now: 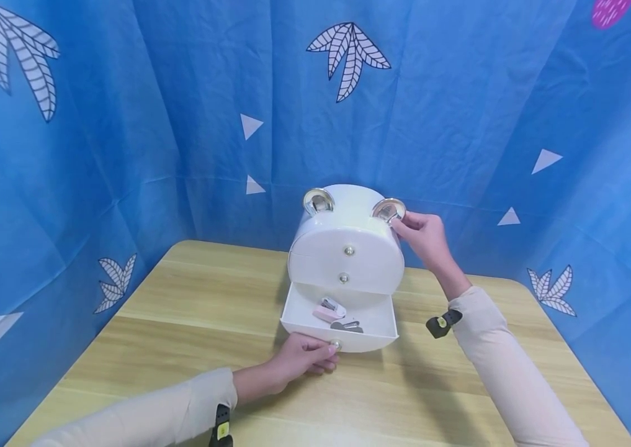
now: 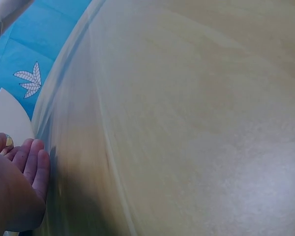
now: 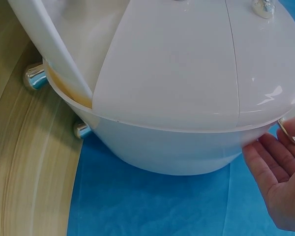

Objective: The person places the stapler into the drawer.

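Note:
A rounded white drawer box (image 1: 317, 257) with two gold, ear-shaped pieces on top stands on the table, its bottom drawer (image 1: 379, 341) pulled out. My left hand (image 1: 301, 360) pinches the small knob (image 1: 336, 344) on that drawer's front. With thumb and fingers, my right hand (image 1: 425, 239) holds the right gold ear (image 1: 386, 211); the right wrist view shows its fingers against the box's side. Inside the drawer lie a small pink-and-white item (image 1: 329, 310), perhaps a mini stapler, and some flat grey metal pieces (image 1: 347, 326) of unclear kind.
The upper drawers, with their own knobs (image 1: 349, 251), are closed. A light wooden table (image 1: 209, 298) carries the box, and a blue patterned curtain (image 1: 209, 124) hangs close behind and on both sides. Silvery feet (image 3: 35, 76) show under the box.

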A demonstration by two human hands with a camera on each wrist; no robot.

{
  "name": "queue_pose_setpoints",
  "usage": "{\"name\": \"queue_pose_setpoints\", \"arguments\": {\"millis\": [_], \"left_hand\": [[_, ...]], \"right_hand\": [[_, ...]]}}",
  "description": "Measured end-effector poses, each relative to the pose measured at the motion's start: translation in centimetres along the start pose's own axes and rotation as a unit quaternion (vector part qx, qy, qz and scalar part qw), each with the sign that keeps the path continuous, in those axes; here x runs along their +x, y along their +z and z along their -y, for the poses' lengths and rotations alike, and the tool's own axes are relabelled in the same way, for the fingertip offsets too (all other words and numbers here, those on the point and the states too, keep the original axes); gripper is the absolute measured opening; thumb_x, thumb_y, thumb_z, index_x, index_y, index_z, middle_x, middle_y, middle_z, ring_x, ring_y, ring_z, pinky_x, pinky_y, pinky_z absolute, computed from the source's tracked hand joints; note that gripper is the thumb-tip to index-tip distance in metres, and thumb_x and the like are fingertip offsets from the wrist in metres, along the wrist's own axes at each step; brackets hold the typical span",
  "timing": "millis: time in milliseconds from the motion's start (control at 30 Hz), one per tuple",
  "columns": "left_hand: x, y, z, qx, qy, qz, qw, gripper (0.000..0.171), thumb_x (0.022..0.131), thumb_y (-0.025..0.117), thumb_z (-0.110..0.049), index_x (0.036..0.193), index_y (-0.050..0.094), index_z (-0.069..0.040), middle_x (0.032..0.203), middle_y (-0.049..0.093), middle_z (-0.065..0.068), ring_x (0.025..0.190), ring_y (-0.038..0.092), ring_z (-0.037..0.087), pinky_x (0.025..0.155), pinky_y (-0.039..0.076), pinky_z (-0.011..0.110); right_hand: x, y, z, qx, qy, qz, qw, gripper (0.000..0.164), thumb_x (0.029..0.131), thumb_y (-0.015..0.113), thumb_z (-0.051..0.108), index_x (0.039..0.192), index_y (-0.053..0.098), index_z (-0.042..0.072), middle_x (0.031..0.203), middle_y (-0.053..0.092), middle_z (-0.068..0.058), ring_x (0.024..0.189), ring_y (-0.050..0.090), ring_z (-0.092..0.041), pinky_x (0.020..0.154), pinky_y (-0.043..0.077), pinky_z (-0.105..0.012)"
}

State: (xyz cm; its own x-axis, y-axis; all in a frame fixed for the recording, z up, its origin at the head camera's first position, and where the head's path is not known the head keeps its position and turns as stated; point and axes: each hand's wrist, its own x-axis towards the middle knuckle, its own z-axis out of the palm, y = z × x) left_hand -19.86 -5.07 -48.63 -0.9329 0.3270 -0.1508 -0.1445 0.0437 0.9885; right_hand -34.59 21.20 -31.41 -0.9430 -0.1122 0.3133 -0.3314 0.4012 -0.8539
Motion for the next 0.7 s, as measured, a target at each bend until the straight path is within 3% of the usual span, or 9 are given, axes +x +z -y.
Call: {"name": "queue_pose_setpoints", "arguments": {"millis": [167, 400, 700], "left_hand": [[0.4, -0.1, -0.2, 0.006, 0.004, -0.003, 1.0, 0.033, 0.096, 0.07, -0.025, 0.11, 0.073, 0.005, 0.1, 0.078, 0.017, 0.085, 0.077, 0.019, 0.079, 0.063, 0.034], [1.1, -0.4, -0.2, 0.01, 0.016, -0.006, 0.9998, 0.032, 0.096, 0.07, -0.024, 0.11, 0.073, 0.005, 0.101, 0.078, 0.018, 0.086, 0.077, 0.02, 0.08, 0.063, 0.034], [2.4, -0.8, -0.4, 0.014, 0.023, -0.016, 0.9995, 0.031, 0.096, 0.07, -0.021, 0.111, 0.072, 0.006, 0.101, 0.078, 0.019, 0.085, 0.076, 0.018, 0.08, 0.063, 0.032]], "right_hand": [[-0.1, -0.1, 0.3, 0.007, 0.007, 0.009, 1.0, 0.036, 0.098, 0.067, 0.026, 0.123, 0.072, 0.001, 0.117, 0.073, -0.023, 0.092, 0.067, 0.003, 0.091, 0.059, -0.031], [0.0, 0.0, 0.2, 0.015, 0.007, 0.009, 1.0, 0.037, 0.098, 0.068, 0.026, 0.124, 0.072, 0.0, 0.118, 0.073, -0.024, 0.092, 0.068, 0.002, 0.095, 0.058, -0.039], [0.0, 0.0, 0.4, 0.017, 0.007, 0.016, 1.0, 0.036, 0.098, 0.067, 0.025, 0.123, 0.071, -0.001, 0.119, 0.071, -0.025, 0.092, 0.068, 0.004, 0.092, 0.059, -0.031]]}}
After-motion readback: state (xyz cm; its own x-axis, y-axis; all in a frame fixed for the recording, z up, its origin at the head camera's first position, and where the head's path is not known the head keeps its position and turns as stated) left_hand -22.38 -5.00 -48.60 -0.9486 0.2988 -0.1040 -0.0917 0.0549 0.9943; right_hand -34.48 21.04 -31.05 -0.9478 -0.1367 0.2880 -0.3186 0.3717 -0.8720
